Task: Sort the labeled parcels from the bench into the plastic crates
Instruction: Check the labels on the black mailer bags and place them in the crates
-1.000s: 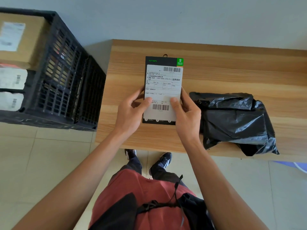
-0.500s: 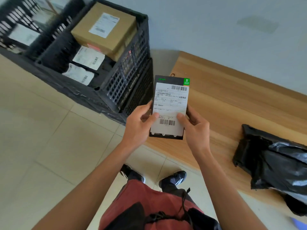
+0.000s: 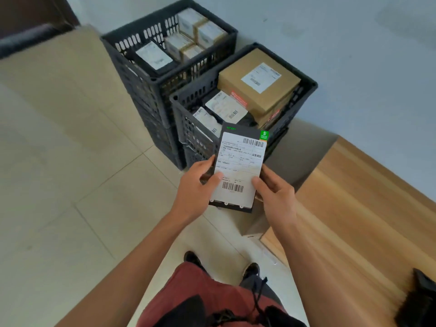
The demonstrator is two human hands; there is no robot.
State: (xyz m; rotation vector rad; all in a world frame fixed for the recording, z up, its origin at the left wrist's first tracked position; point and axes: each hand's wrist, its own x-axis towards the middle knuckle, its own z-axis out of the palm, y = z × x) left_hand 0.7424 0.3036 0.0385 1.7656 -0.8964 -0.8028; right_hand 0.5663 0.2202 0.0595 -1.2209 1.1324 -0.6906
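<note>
Parcel now off bench, before crates; both hands' fingers still clamped on edges, seemingly.

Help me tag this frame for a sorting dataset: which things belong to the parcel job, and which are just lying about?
Job:
- flat labeled parcel, held by left hand and right hand
- near crate
- far crate
- bench
- black bag parcel on the bench

Lying about:
- cardboard sheet on the floor
</note>
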